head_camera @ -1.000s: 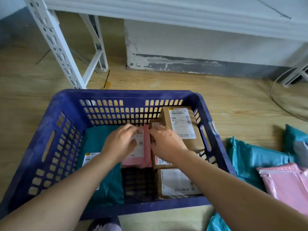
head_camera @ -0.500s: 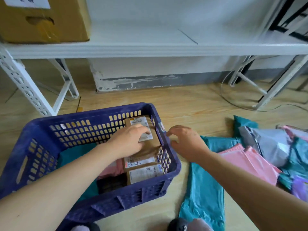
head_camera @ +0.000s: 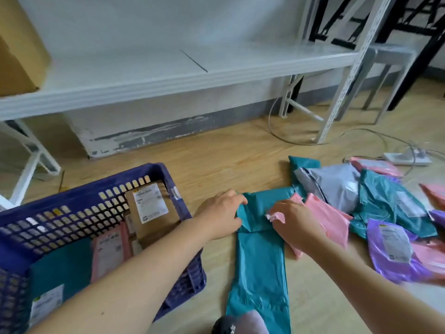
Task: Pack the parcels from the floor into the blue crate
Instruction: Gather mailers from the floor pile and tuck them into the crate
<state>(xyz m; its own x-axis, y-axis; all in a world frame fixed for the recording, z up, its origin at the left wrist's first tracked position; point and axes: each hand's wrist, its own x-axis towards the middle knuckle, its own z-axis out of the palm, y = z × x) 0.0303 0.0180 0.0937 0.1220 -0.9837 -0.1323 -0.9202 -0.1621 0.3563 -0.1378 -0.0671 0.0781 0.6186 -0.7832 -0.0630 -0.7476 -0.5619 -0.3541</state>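
**Item 1, crate** [head_camera: 166, 172]: on the floor [head_camera: 240, 153] at 9 o'clock from my hands, part filled. Boxes [head_camera: 151, 208] stand against its 3 o'clock wall.

**Item 2, left hand** [head_camera: 220, 214]: fingers curled over the 9 o'clock edge of the teal parcel, thumb below. It grips the film.

**Item 3, teal parcel** [head_camera: 261, 261]: long and limp, flat on the floor just beside the crate. It runs from 12 to 6 o'clock, bunched at the 12 o'clock end under both hands.

**Item 4, right hand** [head_camera: 292, 219]: fingers curled where the teal parcel touches the pink parcel [head_camera: 330, 220], with a pale scrap at the fingertips. I cannot tell which parcel it holds, if either.

**Handling note:** I would take the teal parcel alone and check that the pink corner is free of the grip. Then gather the slack tail so it does not drag, lift it over the crate's 3 o'clock wall and lay it flat.

**Surroundings:**
- **10 o'clock:** a carton [head_camera: 16, 56] on the shelf [head_camera: 168, 78].
- **6 o'clock:** a shoe [head_camera: 237, 325] overlaps the parcel's tail. I cannot tell whether it pins it, so I would check before lifting.
- **3 o'clock:** a heap with a grey parcel [head_camera: 337, 184] and a purple parcel [head_camera: 395, 251], crowding the pink one.
- **2 o'clock:** a power strip [head_camera: 407, 159] and its cable [head_camera: 361, 133], well apart from the lift path.
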